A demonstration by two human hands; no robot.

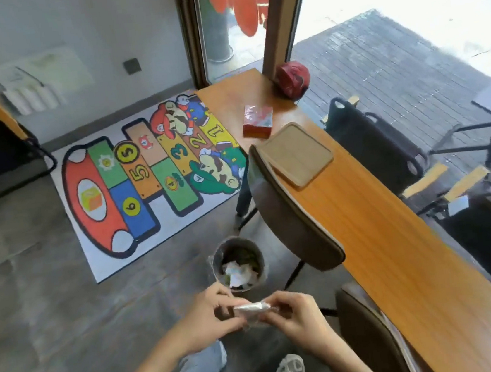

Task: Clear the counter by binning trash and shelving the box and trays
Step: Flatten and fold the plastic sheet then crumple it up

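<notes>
Fingers (221, 303) of both hands, left hand (206, 320) and right hand (296, 317), pinch a crumpled wrapper (252, 309) at lower centre, just short of the bin (238, 267). Box (257, 120) and tray (295, 154) remain on the counter (381, 231), unshelved.

left grip (206, 318), right grip (295, 314) pinched together, forearms converging.

Head-worn view — steeply downward, close over both hands, counter (396, 230) rightward

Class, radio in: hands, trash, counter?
Both hands, left hand and right hand, gripping crumpled wrapper short of bin. Box, tray on counter. Path clear.
</notes>
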